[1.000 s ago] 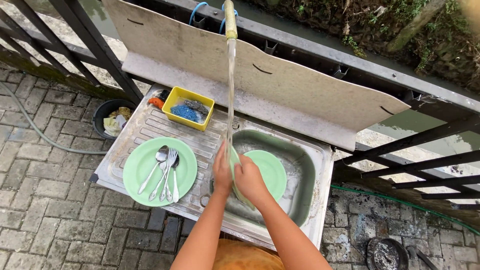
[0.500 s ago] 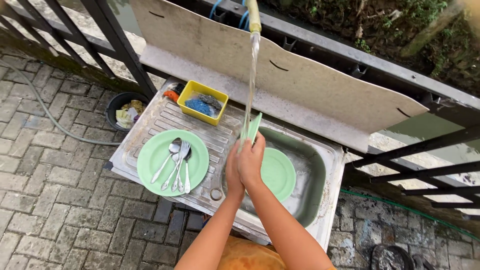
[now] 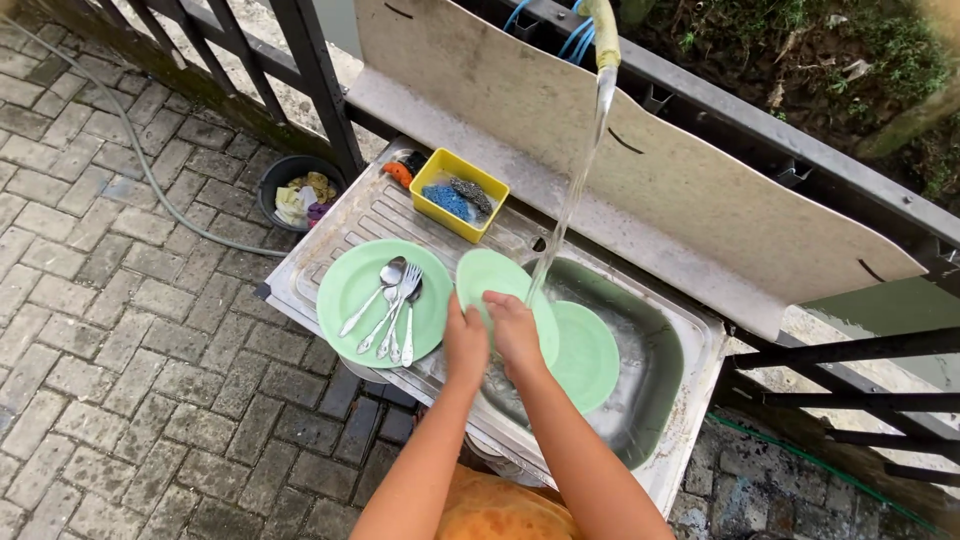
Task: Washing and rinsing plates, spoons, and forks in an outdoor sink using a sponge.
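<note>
**Green plate held under the running water**

Your left hand (image 3: 466,343) and right hand (image 3: 513,330) are both closed on a pale green plate (image 3: 492,285), fingers curled over its near edge, and you hold it tilted at the left rim of the steel sink (image 3: 668,385). The stream of water (image 3: 570,200) from the hose spout (image 3: 604,35) above lands right at the plate's right edge. A second green plate (image 3: 590,355) lies flat in the basin, just behind and to the right of your hands.

On the ribbed drainboard (image 3: 325,240) to your left sits a third green plate (image 3: 355,290), close beside the one you hold. It carries cutlery (image 3: 392,305): spoons and a fork lying side by side, handles toward you. Further back on the drainboard stands a yellow tray (image 3: 432,190) with a blue scrubber (image 3: 447,199) and a grey one inside. A black bucket (image 3: 275,175) of scraps stands on the brick paving (image 3: 120,350) beyond the drainboard's left end, near a grey hose (image 3: 150,180) lying on the ground.
</note>
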